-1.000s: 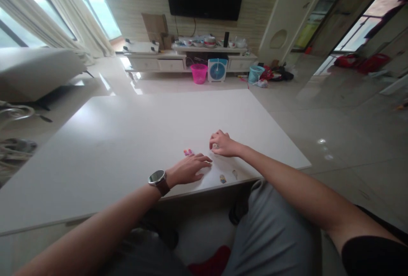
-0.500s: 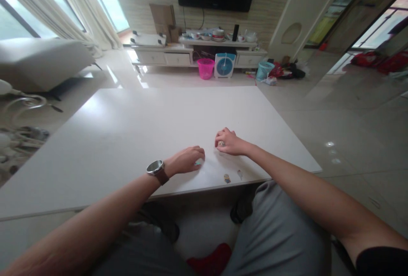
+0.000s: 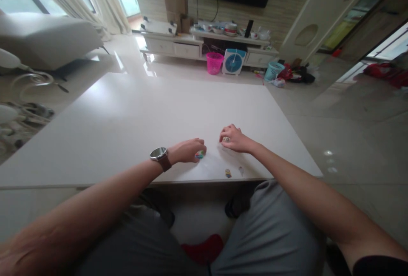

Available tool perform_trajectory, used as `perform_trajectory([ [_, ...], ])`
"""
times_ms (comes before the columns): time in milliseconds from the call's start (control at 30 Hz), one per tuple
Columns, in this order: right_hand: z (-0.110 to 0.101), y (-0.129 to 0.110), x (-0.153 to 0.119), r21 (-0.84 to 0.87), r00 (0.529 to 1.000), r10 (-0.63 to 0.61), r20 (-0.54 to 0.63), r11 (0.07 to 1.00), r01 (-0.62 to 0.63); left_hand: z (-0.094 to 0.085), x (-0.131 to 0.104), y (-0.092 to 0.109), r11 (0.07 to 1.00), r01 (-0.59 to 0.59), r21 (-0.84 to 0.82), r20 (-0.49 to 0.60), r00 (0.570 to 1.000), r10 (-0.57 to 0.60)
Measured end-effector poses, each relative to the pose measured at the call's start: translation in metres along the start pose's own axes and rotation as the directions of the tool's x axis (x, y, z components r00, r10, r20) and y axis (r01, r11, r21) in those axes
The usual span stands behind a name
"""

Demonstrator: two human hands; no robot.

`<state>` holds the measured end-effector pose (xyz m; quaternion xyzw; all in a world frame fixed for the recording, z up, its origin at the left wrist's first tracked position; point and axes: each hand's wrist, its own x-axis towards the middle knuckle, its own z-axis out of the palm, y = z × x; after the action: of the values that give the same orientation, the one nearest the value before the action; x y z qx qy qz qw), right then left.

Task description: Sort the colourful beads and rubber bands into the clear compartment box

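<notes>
My left hand [image 3: 190, 150] is closed over the white table [image 3: 134, 131], thumb and fingers pinching a small multicoloured piece [image 3: 199, 155] with green, blue and red on it. A watch [image 3: 159, 153] with a brown strap sits on that wrist. To the right, my right hand [image 3: 235, 139] curls its fingers round a small pale, patterned piece [image 3: 226, 139], partly hidden by them. Near the front edge lie a flat yellow and blue cartoon-figure cutout [image 3: 228, 173] and a greyish-white cutout [image 3: 241, 170], both apart from my hands.
My knees are under the table's near edge. Beyond the far edge stand a pink basket [image 3: 214, 63], a blue and white fan [image 3: 233, 61] and a light-blue basket [image 3: 274, 71], before a low white cabinet [image 3: 159, 45]. A grey sofa [image 3: 47, 40] is at left.
The view has shifted, so the room sits further right. More of the coloured piece shows at my left fingers, and that hand appears slightly raised. My right hand keeps its hold.
</notes>
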<state>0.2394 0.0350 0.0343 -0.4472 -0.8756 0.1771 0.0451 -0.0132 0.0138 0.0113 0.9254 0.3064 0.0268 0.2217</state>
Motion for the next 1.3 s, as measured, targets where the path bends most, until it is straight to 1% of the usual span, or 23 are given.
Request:
perform_trajectory([
  [133,-0.002,0.000,0.001,0.009,1.000,-0.011,-0.010,1.000,0.011,0.003,0.002,-0.004,1.000,0.017,-0.008,0.005,1.000,-0.017],
  [367,-0.005,0.001,0.003,0.015,1.000,0.000,-0.007,1.000,0.000,0.004,0.002,0.001,1.000,0.008,0.005,0.024,1.000,-0.008],
  [600,-0.004,0.001,0.000,-0.012,1.000,-0.004,-0.025,1.000,0.004,0.015,0.005,-0.004,1.000,-0.011,0.000,0.019,1.000,0.011],
  [700,-0.008,0.005,-0.001,-0.029,0.999,0.018,-0.049,0.999,-0.020,0.017,0.006,-0.005,1.000,0.010,-0.001,0.034,0.999,-0.009],
  [800,-0.015,0.013,-0.001,-0.091,0.995,0.052,-0.081,0.994,-0.059,0.017,0.006,-0.004,1.000,0.022,-0.009,0.037,0.999,-0.021],
  [867,-0.019,0.019,-0.003,-0.151,0.996,0.070,-0.046,0.986,-0.076,0.017,0.006,-0.004,1.000,0.020,-0.022,0.030,0.999,-0.019],
  [967,-0.022,0.025,-0.005,-0.244,0.993,0.111,0.051,0.965,-0.095,0.017,0.005,-0.004,0.999,0.011,-0.048,0.019,1.000,-0.010],
  [1033,-0.022,0.026,-0.006,-0.300,0.982,0.143,0.119,0.948,-0.102,0.018,0.005,-0.005,0.998,0.010,-0.057,0.015,1.000,-0.009],
  [1133,-0.020,0.025,-0.006,-0.354,0.954,0.196,0.227,0.929,-0.106,0.019,0.005,-0.006,0.998,0.019,-0.060,0.019,1.000,-0.017],
  [1200,-0.019,0.023,-0.006,-0.388,0.941,0.227,0.250,0.914,-0.117,0.019,0.006,-0.005,0.998,0.022,-0.052,0.016,1.000,-0.021],
  [1300,-0.017,0.020,-0.005,-0.440,0.941,0.252,0.228,0.888,-0.131,0.018,0.005,-0.002,0.999,0.021,-0.033,0.015,1.000,-0.020],
])
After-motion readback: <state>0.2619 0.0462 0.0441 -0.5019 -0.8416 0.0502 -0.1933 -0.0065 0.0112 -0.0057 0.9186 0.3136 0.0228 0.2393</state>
